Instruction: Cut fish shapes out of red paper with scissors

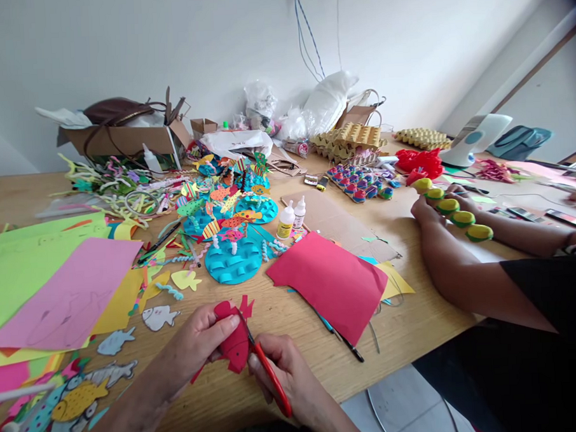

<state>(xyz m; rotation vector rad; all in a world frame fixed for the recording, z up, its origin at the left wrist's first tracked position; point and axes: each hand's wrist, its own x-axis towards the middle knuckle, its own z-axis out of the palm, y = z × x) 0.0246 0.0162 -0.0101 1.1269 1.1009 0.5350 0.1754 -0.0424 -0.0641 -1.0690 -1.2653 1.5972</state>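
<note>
My left hand (210, 334) pinches a red paper fish (238, 349) with a drawn outline and a dot for an eye, thumb on top. Scissors with red handles (271, 376) are gripped in my right hand (288, 369), their dark blades lying against the fish's right edge. Just beyond to the right lies a sheet of red paper (332, 284) with a cut corner. To the left of my hands rest a white paper fish (160, 318) and a pale yellow paper fish (186, 280). A round blue base (233, 263) with paper strips stands beyond my hands.
Glue bottles (286, 221) stand mid-table. Coloured sheets (72, 295) and cut fish (80, 400) cover the left. At the right, another person's hands (428, 210) hold a painted egg-carton strip (452, 212). A cardboard box (122, 143) and egg trays (349, 139) sit at the back.
</note>
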